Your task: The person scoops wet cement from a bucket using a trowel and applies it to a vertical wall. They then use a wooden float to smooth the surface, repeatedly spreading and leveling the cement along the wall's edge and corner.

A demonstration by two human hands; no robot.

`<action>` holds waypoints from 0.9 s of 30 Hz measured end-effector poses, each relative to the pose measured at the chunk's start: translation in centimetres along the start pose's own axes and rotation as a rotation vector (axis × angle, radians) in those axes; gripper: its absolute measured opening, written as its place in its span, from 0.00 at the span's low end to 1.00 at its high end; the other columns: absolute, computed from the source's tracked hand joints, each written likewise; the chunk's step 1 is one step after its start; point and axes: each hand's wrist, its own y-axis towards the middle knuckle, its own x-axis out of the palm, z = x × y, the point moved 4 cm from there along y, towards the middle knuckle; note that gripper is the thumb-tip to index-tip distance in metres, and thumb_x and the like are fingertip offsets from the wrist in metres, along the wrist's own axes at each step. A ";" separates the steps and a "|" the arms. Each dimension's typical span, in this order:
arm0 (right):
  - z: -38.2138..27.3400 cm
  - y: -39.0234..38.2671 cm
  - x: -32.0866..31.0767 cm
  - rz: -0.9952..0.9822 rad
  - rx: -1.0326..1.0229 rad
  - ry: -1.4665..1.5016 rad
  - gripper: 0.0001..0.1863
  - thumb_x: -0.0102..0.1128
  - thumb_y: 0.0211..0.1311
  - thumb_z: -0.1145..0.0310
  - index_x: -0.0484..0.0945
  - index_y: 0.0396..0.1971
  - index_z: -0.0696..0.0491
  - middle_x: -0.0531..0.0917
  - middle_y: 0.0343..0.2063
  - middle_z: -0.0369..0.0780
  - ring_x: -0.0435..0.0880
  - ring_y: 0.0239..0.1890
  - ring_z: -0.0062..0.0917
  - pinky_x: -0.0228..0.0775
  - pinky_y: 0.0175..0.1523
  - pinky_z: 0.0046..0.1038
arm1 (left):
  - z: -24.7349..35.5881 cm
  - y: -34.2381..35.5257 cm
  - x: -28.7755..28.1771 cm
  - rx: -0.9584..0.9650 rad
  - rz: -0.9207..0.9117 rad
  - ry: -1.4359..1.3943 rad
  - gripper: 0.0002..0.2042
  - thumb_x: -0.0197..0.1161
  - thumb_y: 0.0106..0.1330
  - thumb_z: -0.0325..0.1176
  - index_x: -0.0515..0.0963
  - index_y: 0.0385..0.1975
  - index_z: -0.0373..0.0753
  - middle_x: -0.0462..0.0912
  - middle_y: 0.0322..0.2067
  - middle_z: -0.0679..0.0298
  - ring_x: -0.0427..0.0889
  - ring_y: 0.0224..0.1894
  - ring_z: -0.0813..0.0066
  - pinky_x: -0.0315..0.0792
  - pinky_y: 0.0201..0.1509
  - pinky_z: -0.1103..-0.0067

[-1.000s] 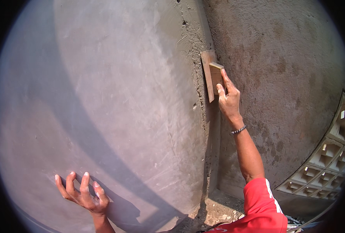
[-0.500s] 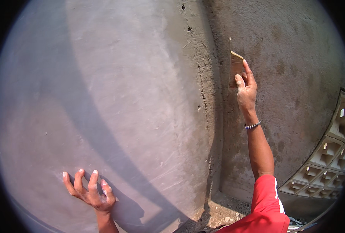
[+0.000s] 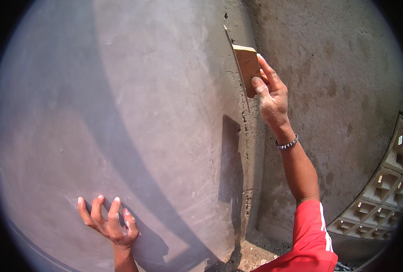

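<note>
While the right hand (image 3: pixel 270 93) clasps a wooden plastering float (image 3: pixel 246 68) at about one o'clock in the view, its thumb lies across the lower face and the fingers wrap behind, so the grip is closed firmly on the tool. The float is a flat, pale tan board, seen nearly edge-on, with a thin dark edge running down its left side; that edge is pressed against the inner corner (image 3: pixel 249 149) where two plastered walls meet. A beaded bracelet (image 3: pixel 287 144) circles the wrist, and a red sleeve (image 3: pixel 308 235) covers the upper arm at five o'clock. At seven o'clock the left hand (image 3: pixel 108 222) is spread wide, fingers splayed, palm flat on the smooth grey wall (image 3: pixel 120 113), holding nothing. The right wall (image 3: pixel 337 90) looks rougher and browner. Patterned ventilation blocks (image 3: pixel 383 190) sit at four o'clock.
</note>
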 end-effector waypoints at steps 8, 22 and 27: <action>4.6 12.7 -3.1 0.194 -0.138 -0.471 0.25 0.51 0.68 0.70 0.66 0.66 0.50 0.79 0.53 0.44 0.81 0.49 0.23 0.76 0.55 0.26 | 0.3 -0.1 0.7 -0.026 0.025 -0.046 0.12 0.54 0.54 0.32 0.79 0.37 0.37 0.70 0.50 0.51 0.53 0.67 0.36 0.64 0.59 0.54; -3.7 21.2 -2.0 0.223 -0.371 -0.359 0.25 0.47 0.62 0.81 0.67 0.61 0.64 0.73 0.60 0.50 0.73 0.61 0.35 0.64 0.66 0.30 | 0.2 -0.1 0.5 -0.017 0.009 -0.003 0.13 0.54 0.53 0.30 0.78 0.37 0.36 0.70 0.50 0.51 0.54 0.67 0.36 0.64 0.57 0.54; -1.7 25.6 -2.3 0.163 -0.285 -0.637 0.25 0.49 0.56 0.78 0.71 0.57 0.64 0.77 0.55 0.53 0.75 0.60 0.38 0.66 0.64 0.28 | 0.0 -0.6 0.7 -0.072 0.008 -0.035 0.12 0.54 0.54 0.32 0.78 0.37 0.39 0.70 0.51 0.54 0.53 0.67 0.36 0.56 0.64 0.48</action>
